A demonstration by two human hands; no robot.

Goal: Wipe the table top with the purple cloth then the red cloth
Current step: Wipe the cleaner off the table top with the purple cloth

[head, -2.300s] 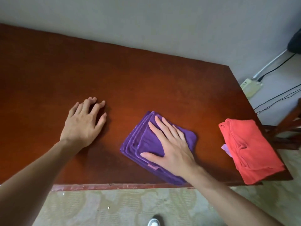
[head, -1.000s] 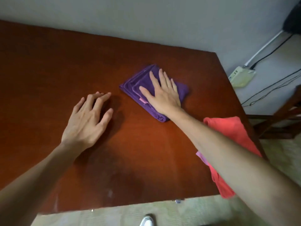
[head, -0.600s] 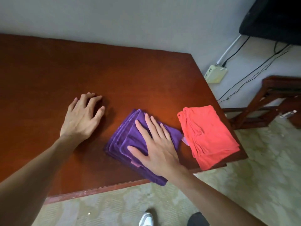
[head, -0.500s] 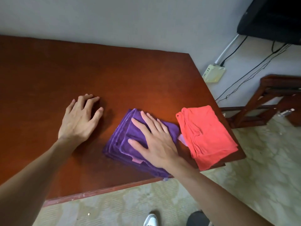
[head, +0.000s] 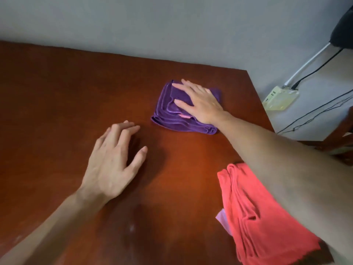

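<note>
Right forearm hiding part of the red cloth [head: 256, 217], right hand [head: 202, 103] pressing flat, fingers straight, on the purple cloth [head: 172, 109] beyond it on the counter [head: 57, 96], left hand [head: 114, 161] resting loosely spread beside.

Home room, wooden table [head: 57, 111], wall power strip [head: 279, 98], cables [head: 313, 111]

Purple cloth [head: 172, 111], pink tag; red cloth [head: 261, 222]; reddish-brown table [head: 66, 92]; grey wall [head: 152, 25].
</note>
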